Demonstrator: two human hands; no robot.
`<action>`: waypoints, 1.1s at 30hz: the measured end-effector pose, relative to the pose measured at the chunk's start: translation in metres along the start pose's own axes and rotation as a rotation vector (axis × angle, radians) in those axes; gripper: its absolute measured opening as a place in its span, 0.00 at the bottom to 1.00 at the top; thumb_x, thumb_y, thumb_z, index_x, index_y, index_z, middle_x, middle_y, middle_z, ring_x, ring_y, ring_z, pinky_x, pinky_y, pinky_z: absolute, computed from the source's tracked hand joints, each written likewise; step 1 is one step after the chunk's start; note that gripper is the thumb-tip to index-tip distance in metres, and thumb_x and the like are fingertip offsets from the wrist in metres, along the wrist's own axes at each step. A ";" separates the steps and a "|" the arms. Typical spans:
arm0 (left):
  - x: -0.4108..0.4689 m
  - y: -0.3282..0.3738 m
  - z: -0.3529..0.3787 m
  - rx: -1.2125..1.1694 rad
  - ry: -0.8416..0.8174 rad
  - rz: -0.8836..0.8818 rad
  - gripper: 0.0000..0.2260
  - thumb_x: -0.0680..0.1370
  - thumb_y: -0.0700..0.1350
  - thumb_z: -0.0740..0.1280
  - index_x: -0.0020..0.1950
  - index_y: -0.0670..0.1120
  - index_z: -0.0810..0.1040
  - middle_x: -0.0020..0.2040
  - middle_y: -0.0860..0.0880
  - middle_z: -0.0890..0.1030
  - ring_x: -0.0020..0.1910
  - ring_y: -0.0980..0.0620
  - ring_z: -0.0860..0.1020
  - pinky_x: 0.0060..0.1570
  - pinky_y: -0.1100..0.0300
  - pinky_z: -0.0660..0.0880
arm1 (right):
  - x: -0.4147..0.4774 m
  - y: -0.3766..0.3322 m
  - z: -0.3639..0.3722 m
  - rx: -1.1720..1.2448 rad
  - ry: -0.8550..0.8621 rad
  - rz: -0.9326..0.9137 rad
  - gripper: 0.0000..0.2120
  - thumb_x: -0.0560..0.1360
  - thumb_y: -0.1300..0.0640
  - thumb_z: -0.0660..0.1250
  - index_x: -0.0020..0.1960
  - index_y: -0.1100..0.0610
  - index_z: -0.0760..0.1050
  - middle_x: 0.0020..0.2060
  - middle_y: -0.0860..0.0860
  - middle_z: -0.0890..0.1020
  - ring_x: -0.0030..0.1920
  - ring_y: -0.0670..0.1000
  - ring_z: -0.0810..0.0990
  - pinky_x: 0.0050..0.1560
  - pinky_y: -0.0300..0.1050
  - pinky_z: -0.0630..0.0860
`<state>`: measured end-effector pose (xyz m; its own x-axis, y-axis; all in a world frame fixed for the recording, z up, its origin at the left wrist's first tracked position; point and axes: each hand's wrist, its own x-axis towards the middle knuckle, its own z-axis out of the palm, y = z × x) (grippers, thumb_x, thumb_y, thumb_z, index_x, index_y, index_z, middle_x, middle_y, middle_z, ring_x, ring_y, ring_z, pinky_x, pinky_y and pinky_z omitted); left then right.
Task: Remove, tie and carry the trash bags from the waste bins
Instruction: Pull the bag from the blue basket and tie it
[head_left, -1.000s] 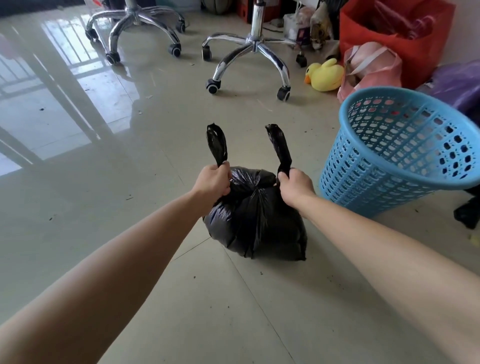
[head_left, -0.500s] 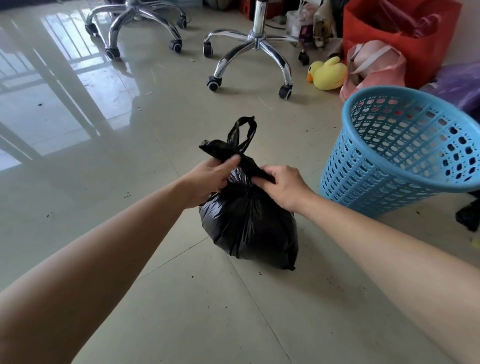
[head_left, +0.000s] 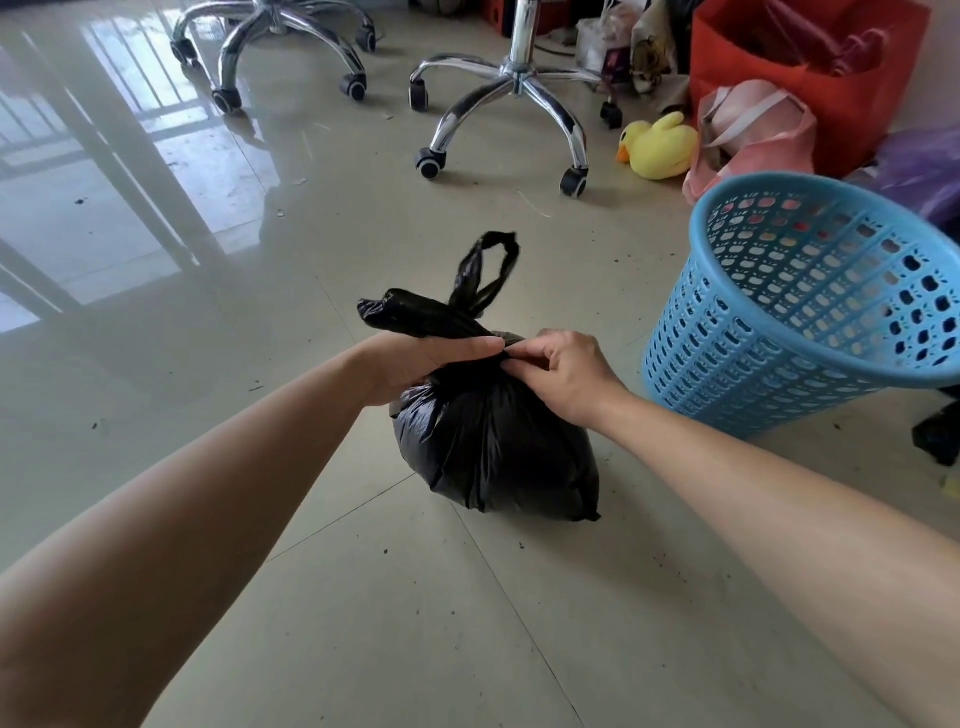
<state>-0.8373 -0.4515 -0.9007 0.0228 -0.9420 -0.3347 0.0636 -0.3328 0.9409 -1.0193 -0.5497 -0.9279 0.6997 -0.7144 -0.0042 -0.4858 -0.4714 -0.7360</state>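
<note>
While the black trash bag (head_left: 493, 452) sits on the tiled floor (head_left: 363, 597) at frame centre, left of the blue waste bin (head_left: 779, 338), the left hand (head_left: 415, 364) grips one crossed handle and the right hand (head_left: 563, 374) pinches the neck. Thin, soft, slippery film, probably light: best held at the gathered neck or the upright loop (head_left: 485, 270).

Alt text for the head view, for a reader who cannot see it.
Two bare hands tie a black trash bag on a tiled floor: the left hand grips one handle, the right hand pinches the bag's neck. A blue perforated bin stands to the right.
</note>
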 end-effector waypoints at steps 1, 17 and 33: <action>0.000 -0.002 -0.002 0.001 0.016 -0.010 0.10 0.80 0.47 0.68 0.56 0.43 0.83 0.52 0.46 0.86 0.53 0.49 0.84 0.49 0.61 0.79 | 0.001 -0.001 0.001 0.012 -0.010 0.005 0.08 0.75 0.54 0.72 0.54 0.49 0.85 0.41 0.37 0.80 0.48 0.41 0.80 0.48 0.24 0.69; 0.004 0.000 0.006 -0.071 -0.136 -0.136 0.20 0.85 0.54 0.56 0.63 0.41 0.79 0.37 0.48 0.72 0.31 0.54 0.62 0.34 0.62 0.62 | 0.035 -0.056 -0.021 1.301 0.071 0.446 0.13 0.84 0.48 0.56 0.44 0.53 0.70 0.46 0.53 0.81 0.49 0.52 0.78 0.51 0.49 0.74; 0.006 -0.006 -0.007 -0.375 -0.020 -0.141 0.12 0.80 0.49 0.65 0.50 0.44 0.85 0.48 0.44 0.83 0.39 0.53 0.79 0.38 0.62 0.75 | 0.029 -0.051 -0.035 1.206 0.390 0.396 0.17 0.85 0.50 0.53 0.40 0.56 0.66 0.28 0.51 0.71 0.29 0.51 0.76 0.40 0.49 0.82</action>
<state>-0.8310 -0.4547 -0.9090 -0.0308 -0.8902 -0.4546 0.4243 -0.4234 0.8004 -0.9928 -0.5647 -0.8670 0.3264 -0.8923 -0.3117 0.2870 0.4078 -0.8668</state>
